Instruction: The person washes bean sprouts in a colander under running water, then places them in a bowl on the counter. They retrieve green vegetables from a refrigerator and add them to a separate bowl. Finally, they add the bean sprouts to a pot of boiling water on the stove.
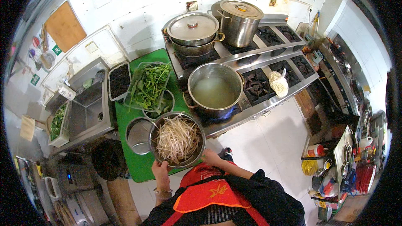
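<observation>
Both my hands hold a steel bowl (152,141) heaped with bean sprouts (177,138), over the near end of a green board (138,174). My left hand (161,171) grips its near left rim with the thumb on top. At its near right side is my right hand (209,158), its fingers partly hidden. Left of the bowl stands a round steel container (138,135). Behind it, a clear plastic tub of leafy greens (154,81) overlaps another round container (171,100). On the stove, a lidless steel pot (216,86) of cloudy liquid sits over a blue flame.
A lidded pan (193,28) and a tall lidded stockpot (241,22) stand at the back of the gas stove (270,59). A pale bundle in a bag (278,83) lies on the front burners. Left are a tub of dark food (119,81) and a steel sink (91,110).
</observation>
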`<state>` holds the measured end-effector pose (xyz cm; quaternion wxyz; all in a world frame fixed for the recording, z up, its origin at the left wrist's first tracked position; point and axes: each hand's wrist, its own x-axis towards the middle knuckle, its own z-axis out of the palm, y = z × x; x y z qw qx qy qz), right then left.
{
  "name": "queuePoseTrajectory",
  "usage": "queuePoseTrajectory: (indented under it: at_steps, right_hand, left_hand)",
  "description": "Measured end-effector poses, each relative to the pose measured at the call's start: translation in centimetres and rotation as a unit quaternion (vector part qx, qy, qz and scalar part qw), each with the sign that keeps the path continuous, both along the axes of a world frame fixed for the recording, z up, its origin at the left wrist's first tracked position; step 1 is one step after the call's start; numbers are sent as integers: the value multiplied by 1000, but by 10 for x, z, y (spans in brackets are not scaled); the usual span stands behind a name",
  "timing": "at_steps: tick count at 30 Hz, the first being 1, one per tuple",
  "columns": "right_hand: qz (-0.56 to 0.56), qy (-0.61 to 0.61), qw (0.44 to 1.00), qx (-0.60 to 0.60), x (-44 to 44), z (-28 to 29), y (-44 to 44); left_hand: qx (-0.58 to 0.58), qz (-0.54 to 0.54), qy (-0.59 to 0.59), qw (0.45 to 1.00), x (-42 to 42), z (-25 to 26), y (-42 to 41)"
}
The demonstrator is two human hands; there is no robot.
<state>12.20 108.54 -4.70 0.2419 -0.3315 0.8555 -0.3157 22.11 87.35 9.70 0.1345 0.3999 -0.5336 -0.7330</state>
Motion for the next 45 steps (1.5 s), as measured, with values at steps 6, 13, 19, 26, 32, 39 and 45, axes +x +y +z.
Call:
queuePoseTrajectory:
  at_steps: [6, 13, 19, 26, 32, 39, 45]
  right_hand:
    - [-31, -121, 982, -142, -4, 25, -26]
    - [-80, -280, 954, -76, -15, 42, -13]
    - [-156, -328, 910, -199, -23, 58, 3]
    - [-220, -404, 844, -277, -38, 78, 21]
    - [-205, -295, 895, -264, -39, 96, 39]
    - [-213, -331, 861, -322, -43, 129, 54]
    - [-280, -298, 844, -348, -35, 160, 71]
  left_hand:
    - [-5, 68, -30, 997, 21, 7, -2]
    - [-15, 106, -40, 993, 35, 6, -3]
    - [-23, 67, -41, 997, 25, -2, 1]
    - [-37, 34, -24, 998, -7, 8, 26]
    - [-119, -15, -19, 993, -19, 19, 50]
    - [-133, -82, -44, 987, -21, 20, 58]
    - [-5, -133, 21, 991, -38, 28, 62]
